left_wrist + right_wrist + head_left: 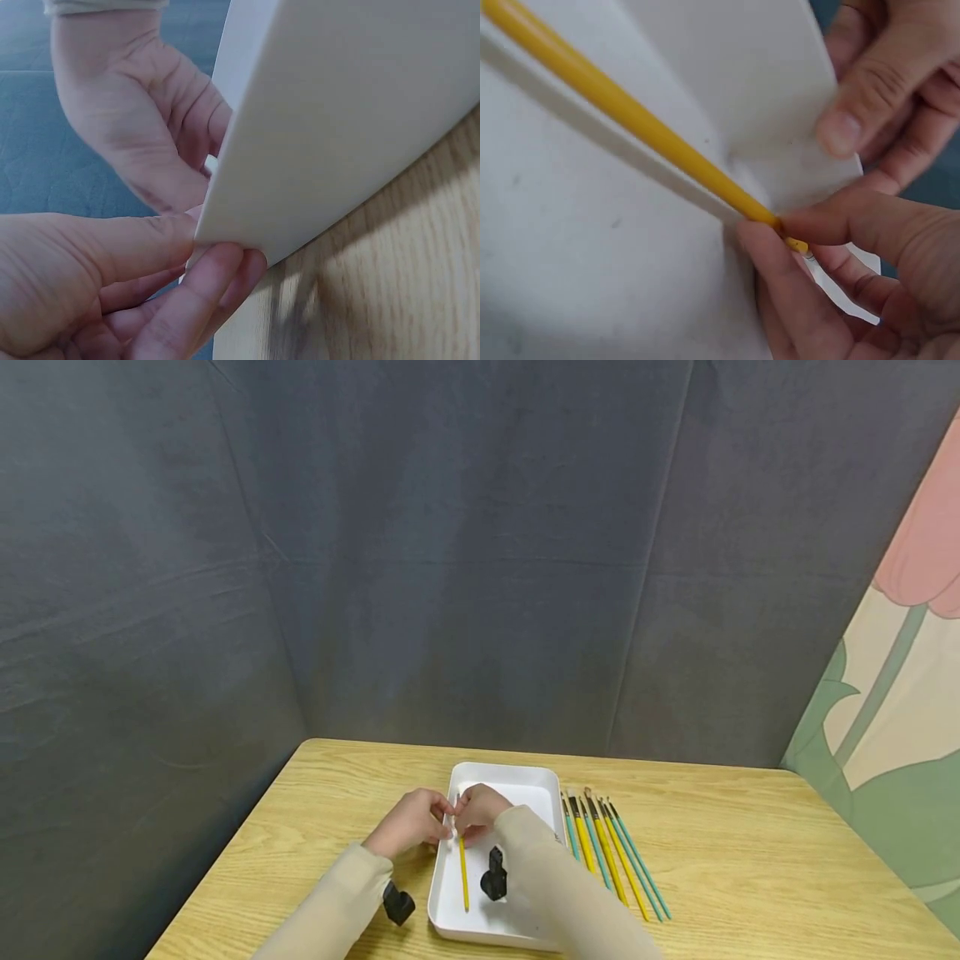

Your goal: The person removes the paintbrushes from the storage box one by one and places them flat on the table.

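Observation:
A white tray [534,795] stands on the table with its long side running away from me. At its left wall my left hand [411,820] pinches the rim between thumb and fingers; the left wrist view shows the fingertips on the tray's outer wall [322,142]. My right hand [482,808] reaches over the tray and pinches a paintbrush with a yellow handle [645,124] between thumb and forefinger, close to the ferrule. The handle slants toward me along the tray's left side, above the white floor. The fingers hide most of the brush's bristle end. Both hands are close together.
Several paintbrushes [606,852] with yellow and teal handles lie side by side on the wooden table [750,860], right of the tray, bristles pointing away. A dark grey curtain [465,568] hangs behind the table. A flower-patterned cloth [900,735] hangs at the right.

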The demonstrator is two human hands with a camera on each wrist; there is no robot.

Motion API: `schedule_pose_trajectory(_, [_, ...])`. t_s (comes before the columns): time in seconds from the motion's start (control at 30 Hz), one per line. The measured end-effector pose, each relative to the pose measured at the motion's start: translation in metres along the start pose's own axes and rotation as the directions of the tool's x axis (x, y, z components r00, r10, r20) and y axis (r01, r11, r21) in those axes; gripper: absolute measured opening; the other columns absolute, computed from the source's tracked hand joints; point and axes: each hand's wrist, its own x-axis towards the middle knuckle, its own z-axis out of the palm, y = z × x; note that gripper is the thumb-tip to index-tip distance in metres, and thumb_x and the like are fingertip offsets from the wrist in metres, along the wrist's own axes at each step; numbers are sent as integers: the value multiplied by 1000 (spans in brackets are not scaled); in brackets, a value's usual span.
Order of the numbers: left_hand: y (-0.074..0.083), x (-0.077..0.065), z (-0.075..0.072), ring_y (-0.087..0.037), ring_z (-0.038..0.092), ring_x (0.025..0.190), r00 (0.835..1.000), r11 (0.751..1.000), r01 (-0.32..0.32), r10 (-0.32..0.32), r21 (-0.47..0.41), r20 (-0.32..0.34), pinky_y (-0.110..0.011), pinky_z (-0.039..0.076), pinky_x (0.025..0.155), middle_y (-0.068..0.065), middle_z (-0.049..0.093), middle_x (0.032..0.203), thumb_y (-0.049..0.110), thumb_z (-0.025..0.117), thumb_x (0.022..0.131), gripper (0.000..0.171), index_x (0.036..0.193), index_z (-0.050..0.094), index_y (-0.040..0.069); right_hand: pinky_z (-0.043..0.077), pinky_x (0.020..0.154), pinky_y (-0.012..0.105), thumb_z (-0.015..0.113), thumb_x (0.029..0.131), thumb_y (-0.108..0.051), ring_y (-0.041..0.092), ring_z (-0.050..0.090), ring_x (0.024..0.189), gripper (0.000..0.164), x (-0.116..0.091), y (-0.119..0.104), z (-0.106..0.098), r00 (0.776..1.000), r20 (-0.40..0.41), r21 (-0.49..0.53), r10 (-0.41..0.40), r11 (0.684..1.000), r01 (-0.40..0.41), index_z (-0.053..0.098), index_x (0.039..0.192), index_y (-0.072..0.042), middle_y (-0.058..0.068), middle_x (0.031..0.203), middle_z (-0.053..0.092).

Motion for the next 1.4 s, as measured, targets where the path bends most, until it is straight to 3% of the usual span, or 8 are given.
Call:
schedule_pose_trajectory(0.17, [-2, 1, 0, -13, 56, 64, 1000, 1000, 13, -13, 2, -8, -26, 54, 58, -8, 56, 81, -6, 75, 75, 26, 99, 65, -4, 58, 60, 29, 64, 72, 17, 16, 58, 55, 25, 2, 10, -12, 999, 45, 120, 8, 993, -14, 60, 93, 3, 7, 69, 54])
schedule_pose_trajectory(0.33, [-1, 0, 0, -13, 56, 63, 1000, 1000, 15, -15, 10, -9, -27, 54, 58, -8, 57, 82, -5, 75, 75, 27, 100, 65, -4, 57, 60, 26, 62, 76, 15, 14, 57, 59, 31, -2, 19, -30, 993, 109, 222, -45, 975, 20, 58, 105, 6, 5, 73, 55])
schedule_pose_trajectory(0.67, [2, -1, 2, -14, 56, 62, 1000, 1000, 7, -7, -11, -2, -27, 54, 58, -10, 55, 85, -6, 75, 76, 28, 103, 66, -5, 58, 74, 32, 64, 84, 8, 14, 64, 77, 39, -45, 37, -92, 968, 172, 389, -183, 915, 104, 49, 120, 8, 6, 93, 54])
schedule_pose_trajectory(1.0, [3, -3, 0, -15, 55, 62, 1000, 1000, -2, 2, -25, 9, -30, 54, 60, -11, 56, 86, -6, 73, 77, 27, 103, 65, -5, 58, 75, 30, 62, 89, 2, 14, 62, 82, 35, -80, 73, -160, 962, 150, 369, -230, 915, 161, 48, 121, 2, 6, 102, 53])
schedule_pose_trajectory(1.23, [4, -3, 1, -15, 55, 64, 1000, 1000, 5, -4, -28, 13, -31, 54, 61, -13, 56, 88, -6, 73, 78, 28, 105, 65, -6, 57, 80, 29, 60, 91, 1, 13, 64, 89, 30, -96, 96, -205, 955, 126, 393, -267, 898, 199, 52, 120, -5, 3, 109, 56])
schedule_pose_trajectory(1.4, [4, -3, 1, -15, 55, 64, 1000, 1000, 0, 0, -23, 11, -28, 54, 60, -15, 57, 89, -6, 73, 78, 29, 105, 65, -6, 56, 84, 33, 61, 92, -1, 14, 64, 94, 35, -102, 110, -226, 962, 113, 355, -248, 914, 194, 49, 124, -1, 4, 111, 56])
